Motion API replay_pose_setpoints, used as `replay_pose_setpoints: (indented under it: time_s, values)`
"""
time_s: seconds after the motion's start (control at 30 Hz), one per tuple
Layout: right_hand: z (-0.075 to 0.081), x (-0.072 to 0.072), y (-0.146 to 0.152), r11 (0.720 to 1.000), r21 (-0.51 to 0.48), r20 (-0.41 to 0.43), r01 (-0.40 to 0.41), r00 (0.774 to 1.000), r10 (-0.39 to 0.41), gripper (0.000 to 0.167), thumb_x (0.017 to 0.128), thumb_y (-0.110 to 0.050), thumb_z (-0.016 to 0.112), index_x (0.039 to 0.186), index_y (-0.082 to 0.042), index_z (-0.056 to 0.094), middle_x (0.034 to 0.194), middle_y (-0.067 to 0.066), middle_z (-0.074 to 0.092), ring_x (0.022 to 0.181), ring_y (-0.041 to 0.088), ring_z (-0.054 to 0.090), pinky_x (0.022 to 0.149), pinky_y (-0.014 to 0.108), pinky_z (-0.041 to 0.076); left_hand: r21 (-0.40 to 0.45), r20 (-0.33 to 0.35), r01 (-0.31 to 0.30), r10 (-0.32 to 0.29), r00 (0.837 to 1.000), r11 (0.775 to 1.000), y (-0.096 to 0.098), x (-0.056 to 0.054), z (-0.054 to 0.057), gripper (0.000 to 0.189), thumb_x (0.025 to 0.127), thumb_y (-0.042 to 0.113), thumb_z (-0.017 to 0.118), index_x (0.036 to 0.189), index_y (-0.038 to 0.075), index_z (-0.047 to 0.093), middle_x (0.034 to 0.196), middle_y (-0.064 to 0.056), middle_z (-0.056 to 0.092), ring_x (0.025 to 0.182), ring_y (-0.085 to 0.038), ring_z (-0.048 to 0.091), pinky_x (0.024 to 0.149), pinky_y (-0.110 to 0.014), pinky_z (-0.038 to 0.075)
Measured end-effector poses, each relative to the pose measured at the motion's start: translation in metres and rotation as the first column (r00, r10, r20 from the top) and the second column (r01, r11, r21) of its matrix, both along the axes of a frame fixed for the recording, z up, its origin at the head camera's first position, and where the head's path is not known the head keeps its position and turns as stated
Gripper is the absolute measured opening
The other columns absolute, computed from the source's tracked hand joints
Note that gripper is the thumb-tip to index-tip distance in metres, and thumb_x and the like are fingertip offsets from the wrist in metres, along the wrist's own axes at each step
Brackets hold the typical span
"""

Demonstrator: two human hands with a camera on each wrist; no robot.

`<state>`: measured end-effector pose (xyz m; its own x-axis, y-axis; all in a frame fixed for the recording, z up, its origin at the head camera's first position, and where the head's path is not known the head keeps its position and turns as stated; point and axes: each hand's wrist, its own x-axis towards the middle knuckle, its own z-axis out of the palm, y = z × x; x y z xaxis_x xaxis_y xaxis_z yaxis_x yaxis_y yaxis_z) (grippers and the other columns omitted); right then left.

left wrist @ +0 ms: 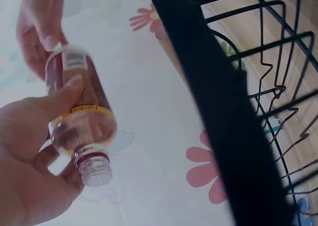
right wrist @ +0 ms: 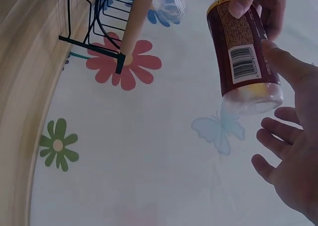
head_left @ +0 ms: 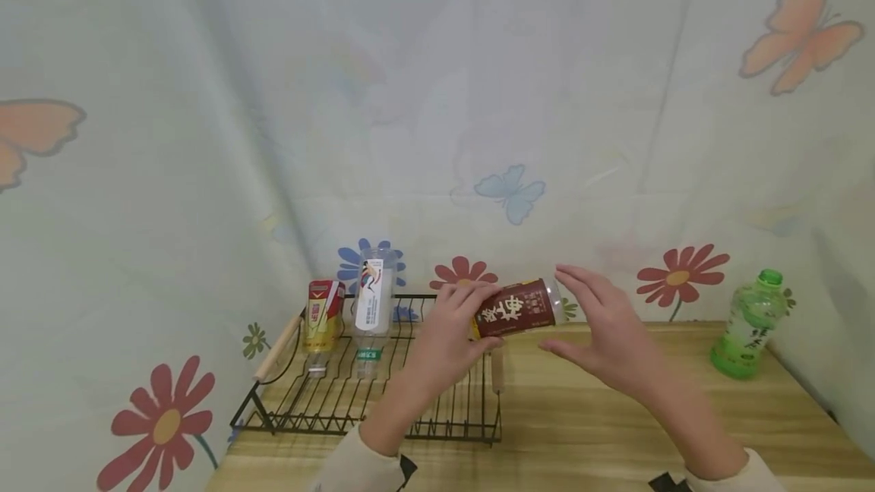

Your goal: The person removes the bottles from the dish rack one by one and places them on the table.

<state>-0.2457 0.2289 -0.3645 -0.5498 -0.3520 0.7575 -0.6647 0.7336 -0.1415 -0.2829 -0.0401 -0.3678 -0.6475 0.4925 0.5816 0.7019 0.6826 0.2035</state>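
Note:
My left hand grips a clear plastic bottle with a dark red label near its neck end, thumb on one side and fingers round the other. The bottle is tilted almost onto its side above the wooden table. In the left wrist view its neck has no cap on it. Beside the bottle's base, my right hand is spread, its thumb and fingers apart. In the right wrist view the right thumb overlaps the label's edge, while the other fingers stand off the bottle.
A black wire rack with wooden handles stands on the table at left. A red and yellow drink carton and a clear bottle with a white label stand upside down in it. At far right stands a green bottle, before a flowered curtain.

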Motion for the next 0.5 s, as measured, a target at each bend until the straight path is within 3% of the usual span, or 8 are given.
replay_pose_setpoints:
  time_s: [0.27, 0.5]
  values:
    - [-0.026, -0.002, -0.018, 0.997, 0.063, -0.016, 0.036, 0.999, -0.035, 0.101, 0.064, -0.036, 0.104, 0.145, 0.002, 0.057, 0.148, 0.017, 0.057, 0.13, 0.041, 0.057, 0.105, 0.066, 0.046, -0.091, 0.035, 0.058, -0.055, 0.998, 0.994, 0.009, -0.002, -0.014, 0.071, 0.084, 0.034, 0.093, 0.147, 0.025, 0.059, 0.147, 0.006, 0.06, 0.124, -0.019, 0.051, 0.102, -0.039, 0.054]
    - [-0.035, 0.002, -0.028, 0.994, 0.09, 0.067, 0.058, 0.996, -0.064, 0.087, 0.069, -0.037, 0.102, 0.139, -0.003, 0.063, 0.136, 0.012, 0.065, 0.125, 0.037, 0.061, 0.107, 0.062, 0.048, -0.102, 0.035, 0.066, -0.063, 0.997, 0.993, 0.015, 0.002, -0.018, 0.07, 0.083, 0.031, 0.094, 0.144, 0.023, 0.06, 0.145, 0.008, 0.061, 0.122, -0.017, 0.052, 0.105, -0.038, 0.051]
